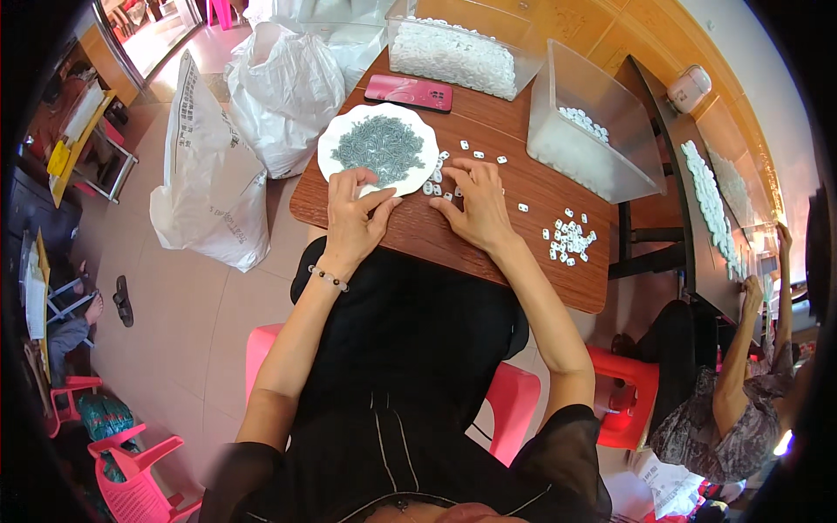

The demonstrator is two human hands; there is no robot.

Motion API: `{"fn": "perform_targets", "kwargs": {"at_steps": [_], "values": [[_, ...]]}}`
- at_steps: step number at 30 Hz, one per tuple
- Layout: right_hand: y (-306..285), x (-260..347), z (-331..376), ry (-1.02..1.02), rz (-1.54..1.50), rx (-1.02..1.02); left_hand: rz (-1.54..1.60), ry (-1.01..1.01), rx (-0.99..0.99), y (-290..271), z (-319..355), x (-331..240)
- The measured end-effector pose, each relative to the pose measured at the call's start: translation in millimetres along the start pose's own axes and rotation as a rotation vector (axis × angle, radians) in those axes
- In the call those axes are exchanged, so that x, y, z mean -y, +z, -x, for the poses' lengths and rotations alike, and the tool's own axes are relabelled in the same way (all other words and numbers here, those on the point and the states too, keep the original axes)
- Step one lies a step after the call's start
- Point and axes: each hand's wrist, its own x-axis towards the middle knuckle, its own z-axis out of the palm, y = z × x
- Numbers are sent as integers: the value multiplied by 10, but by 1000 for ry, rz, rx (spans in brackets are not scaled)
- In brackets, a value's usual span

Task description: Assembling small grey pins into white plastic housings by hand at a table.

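Observation:
A white scalloped plate (330, 157) holds a heap of small grey metal pieces (379, 146), perhaps hooks. My left hand (353, 218) is at the plate's near rim, its thumb and forefinger brought close together; what lies between them, if anything, is too small to make out. My right hand (479, 207) rests on the brown table just right of the plate. Its thumb and fingers are bent but apart, beside a few small white plastic pieces (429, 187) with dark holes. More such pieces are scattered beyond the fingers, and a pile of white pieces (571, 240) lies farther right.
At the table's far side are a pink phone (408, 92) and a clear bin of white pieces (453, 57). Another clear bin (580, 157) stands right. White sacks (214, 174) stand left on the floor. At right, another person (732, 410) works at a dark table.

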Motion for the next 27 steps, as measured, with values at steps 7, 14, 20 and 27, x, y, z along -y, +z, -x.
{"fn": "perform_targets", "kwargs": {"at_steps": [7, 14, 20, 27], "values": [[237, -12, -116, 77, 79, 13, -4, 5, -52, 72, 63, 40], [338, -74, -217, 109, 107, -9, 2, 14, -77, 105, 53, 43], [242, -66, -314, 134, 117, 58, 9, -3, -85, 106, 54, 67], [67, -146, -180, 159, 150, 43, 14, 6, -87, 107, 48, 59]]}}
